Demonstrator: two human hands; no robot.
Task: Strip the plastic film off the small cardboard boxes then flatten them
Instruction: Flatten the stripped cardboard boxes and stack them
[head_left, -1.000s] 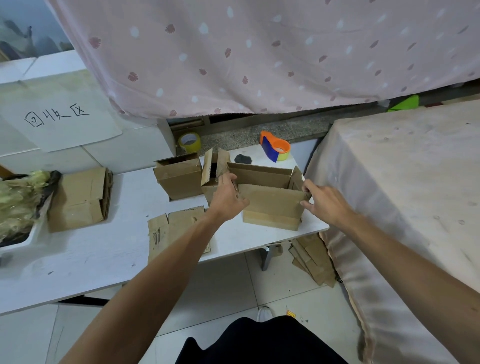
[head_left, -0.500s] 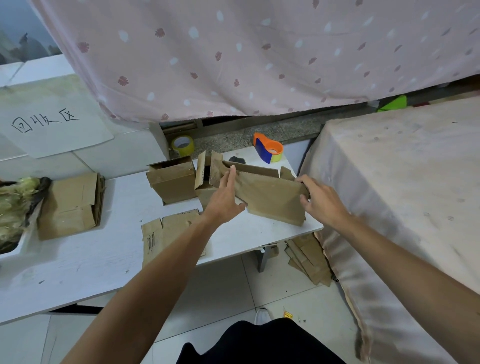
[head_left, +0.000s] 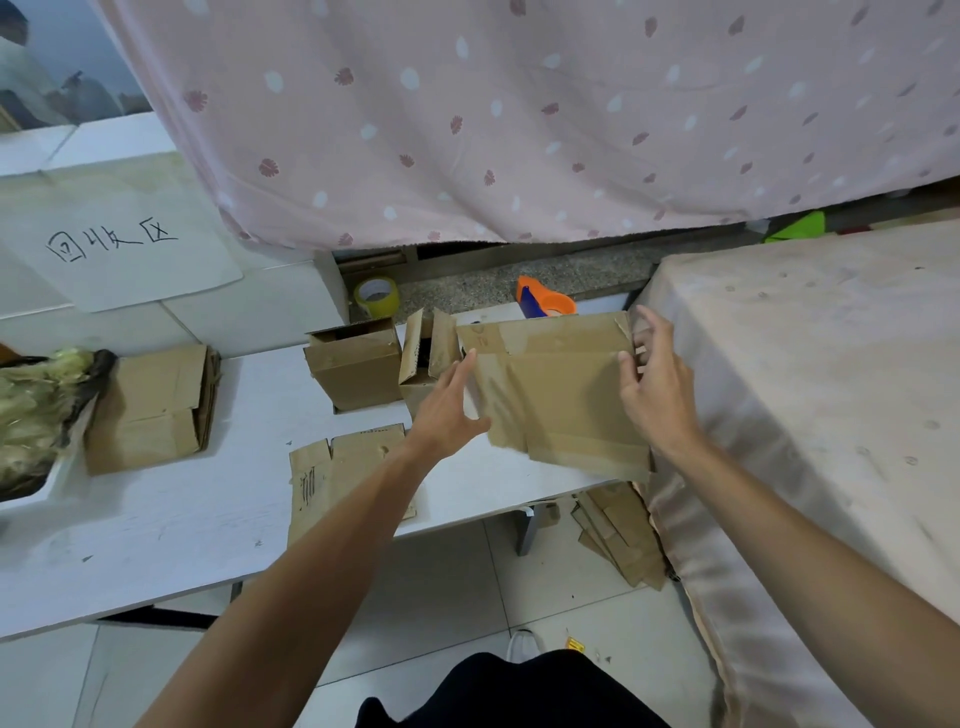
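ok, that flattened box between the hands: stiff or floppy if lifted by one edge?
Probably fairly stiff: the flattened box shows as a flat panel between left hand and right hand. It may hinge along its visible creases. Likely light: thin cardboard, collapsed.

We see a yellow tape roll (head_left: 376, 296) and an orange tape dispenser (head_left: 546, 303) beyond the white counter (head_left: 156, 519), a pink spotted curtain (head_left: 519, 130) hanging above them.

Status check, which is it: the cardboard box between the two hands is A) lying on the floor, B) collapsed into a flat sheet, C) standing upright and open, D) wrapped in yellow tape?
B: the cardboard box shows as one flat sheet between the left hand and the right hand.
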